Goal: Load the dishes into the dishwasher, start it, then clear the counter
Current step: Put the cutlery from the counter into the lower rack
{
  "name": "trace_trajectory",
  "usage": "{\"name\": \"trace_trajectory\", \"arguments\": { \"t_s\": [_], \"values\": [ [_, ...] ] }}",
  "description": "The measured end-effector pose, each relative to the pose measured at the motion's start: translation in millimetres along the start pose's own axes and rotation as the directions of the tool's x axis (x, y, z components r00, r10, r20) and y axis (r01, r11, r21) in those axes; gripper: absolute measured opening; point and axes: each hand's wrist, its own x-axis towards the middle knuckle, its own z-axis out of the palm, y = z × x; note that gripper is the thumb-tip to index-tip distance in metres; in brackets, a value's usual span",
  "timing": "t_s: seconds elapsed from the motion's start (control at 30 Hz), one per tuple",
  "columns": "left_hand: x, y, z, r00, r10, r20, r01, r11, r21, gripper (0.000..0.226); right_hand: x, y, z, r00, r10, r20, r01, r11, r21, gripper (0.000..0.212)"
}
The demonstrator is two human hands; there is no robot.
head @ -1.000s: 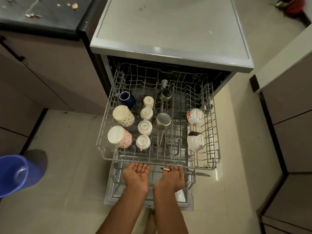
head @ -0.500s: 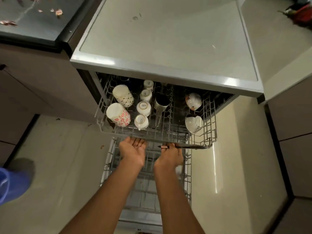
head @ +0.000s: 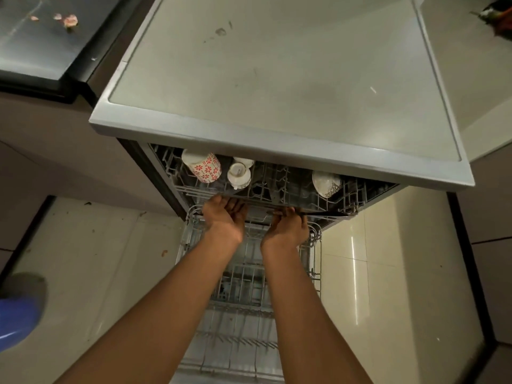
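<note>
The dishwasher (head: 277,79) stands open, its wire upper rack (head: 279,189) almost fully inside under the grey top. At the rack's front I see a red-flowered mug (head: 203,166), a small white cup (head: 238,174) and a patterned bowl (head: 325,182), all upside down. My left hand (head: 225,220) presses its open palm and fingers against the rack's front edge. My right hand (head: 286,231) pushes beside it while gripping a knife (head: 324,214), whose dark blade points right along the rack edge. The lower rack (head: 243,286) sits pulled out on the open door beneath my arms.
A dark counter (head: 41,37) at the upper left carries food scraps (head: 69,21). A blue bucket (head: 16,320) stands on the tiled floor at the left edge. Cabinet fronts flank the dishwasher on both sides.
Both hands have pushed the upper rack back into the dishwasher; most of the cups are now hidden under the top. The view has moved closer.
</note>
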Motion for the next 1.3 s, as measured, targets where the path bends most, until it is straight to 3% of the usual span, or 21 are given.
{"name": "trace_trajectory", "arguments": {
  "t_s": [0.17,0.27,0.33,0.4,0.63,0.73,0.87,1.03,1.1,1.2,1.3],
  "values": [
    [12.4,6.4,23.3,0.996,0.02,0.083,-0.026,0.997,0.073,0.029,19.1,3.6,23.2,0.989,-0.05,0.138,0.044,0.998,0.048,0.037],
    [22.3,8.3,40.4,0.996,0.025,0.082,-0.032,0.996,0.086,0.034,26.2,2.4,31.3,0.943,0.109,0.313,-0.148,0.983,0.104,0.039],
    [30.5,7.6,38.4,0.994,0.023,0.11,-0.034,0.994,0.099,0.032,34.4,9.0,26.0,0.948,0.054,0.313,-0.08,0.994,0.07,0.036],
    [35.2,5.6,32.0,0.986,0.01,0.169,-0.027,0.995,0.099,0.027,34.3,11.4,27.1,0.976,-0.097,0.194,0.103,0.994,-0.022,0.03],
    [33.6,2.1,14.0,0.939,-0.027,0.343,-0.051,0.975,0.217,0.026,28.2,-5.2,12.4,0.967,-0.027,0.252,0.03,1.0,-0.006,0.028],
    [18.9,-0.6,-5.9,0.944,-0.063,0.325,-0.038,0.955,0.294,0.027,24.2,-11.2,-8.3,0.953,-0.022,0.303,0.0,0.997,0.073,0.023],
    [-0.7,-12.2,-41.9,0.96,-0.168,0.223,0.065,0.911,0.406,0.048,17.1,-5.8,-60.4,0.945,-0.012,0.328,0.044,0.995,-0.091,0.021],
    [-18.1,-47.6,-103.2,0.958,-0.216,0.187,0.106,0.876,0.47,0.045,14.8,11.6,-143.5,0.962,0.022,0.271,0.073,0.94,-0.334,0.018],
    [-26.4,-65.6,-127.2,0.955,-0.238,0.177,0.106,0.832,0.545,0.042,8.6,18.0,-175.1,0.961,0.05,0.272,0.086,0.88,-0.467,0.019],
    [-34.9,-91.0,-159.8,0.959,-0.216,0.184,0.026,0.713,0.701,0.03,3.0,26.2,-221.7,0.931,0.13,0.342,0.155,0.707,-0.69,0.022],
    [-38.5,-103.7,-184.8,0.951,-0.198,0.235,-0.077,0.587,0.806,0.055,10.2,25.9,-262.5,0.9,0.239,0.365,0.226,0.46,-0.859,0.035]
  ]
}}
